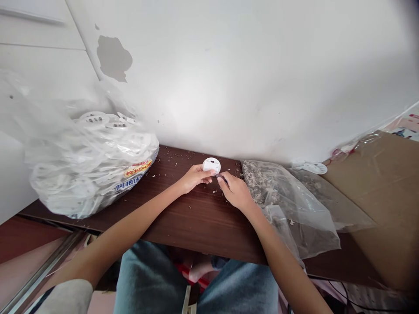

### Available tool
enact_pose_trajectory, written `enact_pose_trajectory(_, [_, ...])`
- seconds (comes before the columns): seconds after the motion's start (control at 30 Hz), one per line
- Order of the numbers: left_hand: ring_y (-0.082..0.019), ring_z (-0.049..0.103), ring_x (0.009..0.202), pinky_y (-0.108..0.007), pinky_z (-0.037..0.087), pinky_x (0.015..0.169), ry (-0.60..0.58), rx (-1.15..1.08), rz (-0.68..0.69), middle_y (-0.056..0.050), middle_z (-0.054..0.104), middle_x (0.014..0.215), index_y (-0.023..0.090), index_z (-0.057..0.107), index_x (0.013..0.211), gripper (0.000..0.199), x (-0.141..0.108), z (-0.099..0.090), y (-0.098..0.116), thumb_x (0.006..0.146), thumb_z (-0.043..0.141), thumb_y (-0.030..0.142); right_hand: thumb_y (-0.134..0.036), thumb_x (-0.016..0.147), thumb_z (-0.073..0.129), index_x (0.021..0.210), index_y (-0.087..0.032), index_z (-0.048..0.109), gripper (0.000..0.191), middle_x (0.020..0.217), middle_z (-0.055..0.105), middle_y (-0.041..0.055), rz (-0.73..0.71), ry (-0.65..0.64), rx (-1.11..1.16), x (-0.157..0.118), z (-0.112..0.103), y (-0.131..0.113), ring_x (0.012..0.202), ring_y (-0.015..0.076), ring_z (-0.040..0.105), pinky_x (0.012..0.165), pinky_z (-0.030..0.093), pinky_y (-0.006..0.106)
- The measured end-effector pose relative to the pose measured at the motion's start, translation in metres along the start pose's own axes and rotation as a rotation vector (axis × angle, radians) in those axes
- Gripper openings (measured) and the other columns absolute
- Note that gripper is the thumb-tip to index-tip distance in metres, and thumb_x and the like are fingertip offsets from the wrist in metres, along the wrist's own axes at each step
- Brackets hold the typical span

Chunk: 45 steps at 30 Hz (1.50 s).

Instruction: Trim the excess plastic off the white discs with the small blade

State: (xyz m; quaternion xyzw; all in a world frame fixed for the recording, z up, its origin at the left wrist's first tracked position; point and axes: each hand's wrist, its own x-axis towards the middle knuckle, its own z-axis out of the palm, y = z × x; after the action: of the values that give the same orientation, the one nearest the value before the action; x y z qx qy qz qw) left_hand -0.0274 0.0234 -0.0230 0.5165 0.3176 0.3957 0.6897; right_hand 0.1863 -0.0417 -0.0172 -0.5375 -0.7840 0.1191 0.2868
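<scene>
Above the middle of the dark table, my left hand (pixel 195 178) grips a round white disc (pixel 211 164) by its lower left edge, with a small dark slot showing near the disc's centre. My right hand (pixel 233 188) is closed around a thin dark tool (pixel 223 177), whose tip meets the lower right edge of the disc. What the tool is cannot be made out. Both hands are close together, almost touching at the disc.
A large clear bag (pixel 88 170) full of white discs stands at the left. Small scraps litter the brown table (pixel 196 222). To the right lie a clear bag of small bits (pixel 262 181), another white disc (pixel 314 168) and a cardboard box (pixel 389 196). A white wall rises behind.
</scene>
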Motion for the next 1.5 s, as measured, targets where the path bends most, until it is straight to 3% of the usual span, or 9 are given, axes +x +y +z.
enact_pose_trajectory(0.17, [-0.012, 0.062, 0.073, -0.028, 0.053, 0.072, -0.093, 0.015, -0.011, -0.008, 0.074, 0.089, 0.012, 0.081, 0.100, 0.043, 0.000, -0.005, 0.000, 0.072, 0.097, 0.039, -0.046, 0.113, 0.041, 0.104, -0.024, 0.060, 0.029, 0.085, 0.069, 0.0040, -0.075, -0.050, -0.037, -0.003, 0.000, 0.002, 0.073, 0.0206, 0.061, 0.067, 0.034, 0.030])
enact_pose_trajectory(0.4, [-0.012, 0.061, 0.080, -0.027, 0.050, 0.074, -0.218, -0.005, -0.014, -0.010, 0.074, 0.097, 0.012, 0.082, 0.100, 0.035, 0.002, -0.010, 0.003, 0.077, 0.094, 0.036, -0.043, 0.112, 0.040, 0.088, -0.023, 0.050, 0.032, 0.077, 0.061, 0.0026, -0.145, -0.019, 0.005, -0.005, -0.005, -0.003, 0.065, 0.0183, 0.053, 0.064, 0.030, 0.031])
enact_pose_trajectory(0.97, [-0.015, 0.062, 0.084, -0.029, 0.050, 0.073, -0.296, 0.077, -0.022, -0.011, 0.074, 0.098, 0.013, 0.082, 0.100, 0.040, 0.000, -0.012, 0.008, 0.075, 0.095, 0.041, -0.042, 0.113, 0.039, 0.114, -0.025, 0.063, 0.030, 0.090, 0.071, 0.0042, -0.186, -0.083, -0.001, -0.006, -0.007, -0.004, 0.071, 0.0196, 0.060, 0.067, 0.035, 0.031])
enact_pose_trajectory(1.23, [-0.015, 0.062, 0.086, -0.027, 0.049, 0.074, -0.258, 0.046, -0.017, -0.011, 0.074, 0.100, 0.013, 0.081, 0.100, 0.039, 0.001, -0.010, 0.005, 0.073, 0.096, 0.037, -0.044, 0.112, 0.038, 0.093, -0.023, 0.056, 0.034, 0.079, 0.063, 0.0036, -0.189, -0.049, -0.046, -0.006, -0.008, 0.003, 0.066, 0.0185, 0.053, 0.065, 0.031, 0.031])
enact_pose_trajectory(1.5, [-0.016, 0.062, 0.083, -0.031, 0.051, 0.077, -0.271, 0.132, 0.006, -0.010, 0.074, 0.096, 0.012, 0.080, 0.099, 0.040, -0.002, -0.010, 0.006, 0.075, 0.094, 0.040, -0.042, 0.111, 0.041, 0.107, -0.024, 0.064, 0.030, 0.086, 0.069, 0.0053, -0.198, -0.057, -0.049, -0.006, -0.006, 0.003, 0.070, 0.0204, 0.058, 0.066, 0.032, 0.031])
